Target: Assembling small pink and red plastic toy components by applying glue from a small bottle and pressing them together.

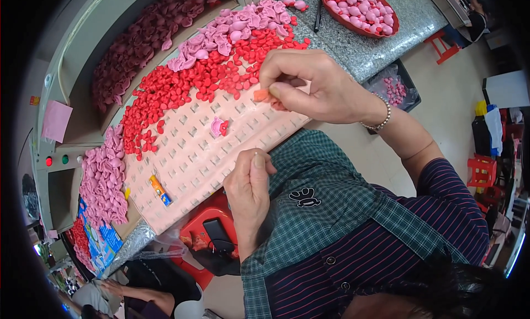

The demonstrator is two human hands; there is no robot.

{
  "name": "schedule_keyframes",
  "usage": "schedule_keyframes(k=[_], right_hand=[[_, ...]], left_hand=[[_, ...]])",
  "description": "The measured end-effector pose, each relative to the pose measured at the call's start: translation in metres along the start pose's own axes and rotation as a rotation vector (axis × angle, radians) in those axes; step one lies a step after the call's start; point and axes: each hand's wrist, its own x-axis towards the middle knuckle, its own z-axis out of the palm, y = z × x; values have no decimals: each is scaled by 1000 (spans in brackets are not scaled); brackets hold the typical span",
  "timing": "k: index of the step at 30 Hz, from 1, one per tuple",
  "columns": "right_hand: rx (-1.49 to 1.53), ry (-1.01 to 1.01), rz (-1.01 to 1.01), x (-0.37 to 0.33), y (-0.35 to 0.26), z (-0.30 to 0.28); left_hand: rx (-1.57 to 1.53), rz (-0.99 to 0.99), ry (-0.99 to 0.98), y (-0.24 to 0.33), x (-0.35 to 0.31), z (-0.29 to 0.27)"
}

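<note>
At the left, pink pieces (pixel 105 178) are heaped along the table edge, a second stretch of them curving round the far side; they look banked there so that both hands can reach them. Right of the near heap, a small orange-and-blue tube (pixel 160 190) lies alone on the pale mat (pixel 185 148). Red pieces (pixel 165 87) spread along the mat's far side, between the pink heaps and the slotted part. On the mat's middle lies one pink piece (pixel 217 126) with a red piece (pixel 224 127) against its right side, seemingly set apart from the heaps.

The left hand (pixel 248 186) hangs at the mat's near edge, loosely curled, thumb tip brought to the forefinger; nothing shows clearly between them. The right hand (pixel 312 87), over the mat's right end, is pinched together, apparently gripping a small orange piece (pixel 260 95) at its fingertips; a red bit (pixel 278 105) shows just below the thumb, held or not I cannot tell.

Far right, a red bowl (pixel 349 24) holds pink-and-red pieces, probably placed there to keep them separate.
</note>
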Motion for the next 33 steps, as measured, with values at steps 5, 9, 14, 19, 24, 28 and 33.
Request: schedule_keyframes(k=[5, 9, 14, 19, 24, 28, 33], right_hand=[[505, -214, 262, -15, 9, 26], [844, -254, 427, -29, 14, 46], [837, -290, 384, -26, 12, 48], [274, -179, -170, -18, 12, 47], [113, -144, -201, -20, 11, 53], [55, 42, -186, -10, 13, 40], [-69, 251, -175, -1, 16, -12]], left_hand=[[-103, 31, 34, -6, 4, -1], [-144, 36, 61, -6, 5, 3], [-146, 34, 74, -5, 3, 2], [32, 9, 41, -5, 2, -2], [98, 11, 49, -9, 0, -3], [143, -21, 52, -14, 1, -4], [-22, 115, 214, -42, -6, 1]])
